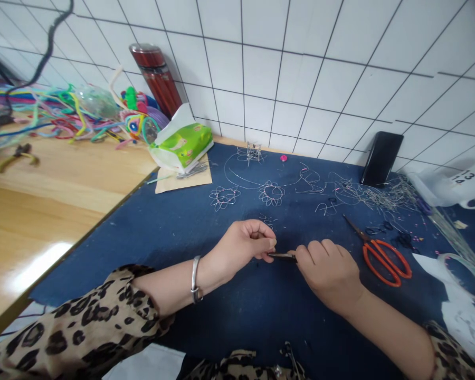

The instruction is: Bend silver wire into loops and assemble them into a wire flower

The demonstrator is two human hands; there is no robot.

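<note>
My left hand (247,245), with a silver bangle on the wrist, has thumb and forefinger pinched together. What they hold is too small to make out. My right hand (328,269) is wrapped round a pair of pliers (284,256); only the slim dark jaws show, the handles being hidden in the fist. The tips of the jaws reach the left fingertips. Just beyond my hands lie short wire bits (267,219), with two flower-shaped wire rings further back, a left one (224,198) and a right one (272,193). Orange-handled scissors (386,258) rest right of my right hand.
Tangled wire (383,195) lies at the back right near a black phone (382,158) leaning on the tiled wall. A tissue pack (186,145) and a red flask (158,79) stand back left. Yellow-handled pliers (19,157) lie on the wooden table (63,179).
</note>
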